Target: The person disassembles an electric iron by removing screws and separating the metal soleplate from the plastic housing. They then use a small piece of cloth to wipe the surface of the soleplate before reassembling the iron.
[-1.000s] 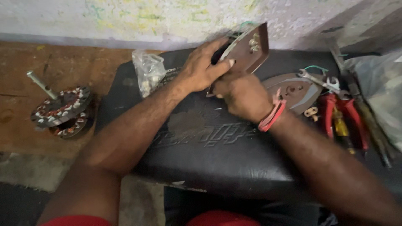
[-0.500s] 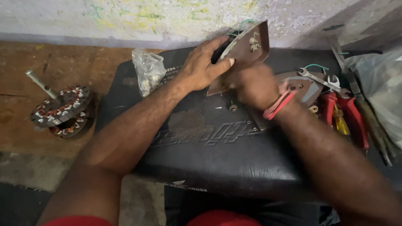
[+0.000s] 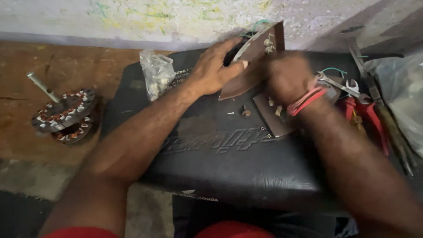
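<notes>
My left hand point(image 3: 216, 68) grips a brown metal plate point(image 3: 260, 55), shaped like an iron's soleplate, and holds it tilted up on edge over a black padded seat point(image 3: 211, 150). Screws and green wires show at the plate's top. My right hand point(image 3: 288, 77), blurred and with red bands at the wrist, is against the plate's lower right side; whether it holds anything is hidden. A second flat brown plate point(image 3: 273, 117) lies under my right hand. A small loose screw point(image 3: 246, 112) rests on the seat just below the tilted plate.
A motor stator with copper windings and a shaft point(image 3: 64, 114) sits on the brown floor at left. A clear plastic bag of small parts point(image 3: 156, 77) lies on the seat. Spanners point(image 3: 343, 86), red-handled pliers point(image 3: 374, 121) and a plastic bag point(image 3: 403, 97) crowd the right.
My right hand has moved up and to the right along the plate, uncovering the flat plate and the loose screw below. My left hand keeps the plate tilted in the same place.
</notes>
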